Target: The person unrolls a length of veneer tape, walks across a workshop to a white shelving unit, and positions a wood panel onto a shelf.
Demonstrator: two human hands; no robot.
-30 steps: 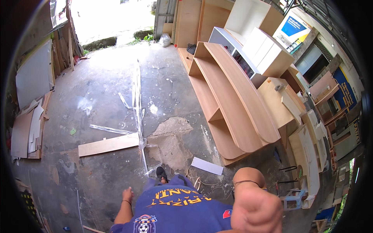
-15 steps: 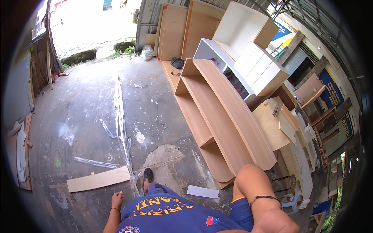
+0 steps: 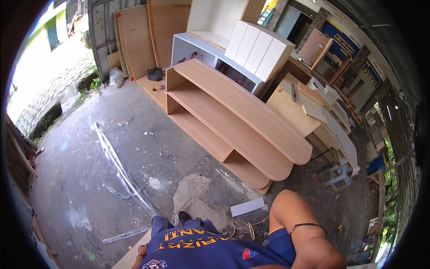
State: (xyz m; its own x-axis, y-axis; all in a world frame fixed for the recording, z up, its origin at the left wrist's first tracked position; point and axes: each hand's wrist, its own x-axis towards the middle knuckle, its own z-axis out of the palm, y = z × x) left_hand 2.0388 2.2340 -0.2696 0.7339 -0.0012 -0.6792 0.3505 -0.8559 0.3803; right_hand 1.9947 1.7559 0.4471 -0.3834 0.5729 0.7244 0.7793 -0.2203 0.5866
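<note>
My left hand [image 3: 142,250] hangs at my left side near the lower edge, its fingers curled in with nothing visible in them. Behind it on the floor lies a pale board [image 3: 130,256], mostly covered by the hand and my shirt. The right arm is bent sharply, its elbow pointing forward and a dark bracelet [image 3: 308,225] round the wrist. My right hand [image 3: 320,254] is raised close to the camera, its fingers out of sight. Ahead to the right a wood-coloured shelf unit [image 3: 233,121] with rounded ends stands on the floor, apart from both hands.
White and grey cabinets [image 3: 262,49] stand behind the shelf unit. A workbench [image 3: 286,103] carries offcuts and a tool; beside it is a blue stool [image 3: 339,178]. Crumpled plastic wrap [image 3: 118,163] and a white strip [image 3: 247,206] lie on the floor. Panels [image 3: 136,45] lean at the back.
My view has turned to the right, so the room shifts left. My left hand now sits lower in view, with less of it showing. The right arm stays bent and raised.
</note>
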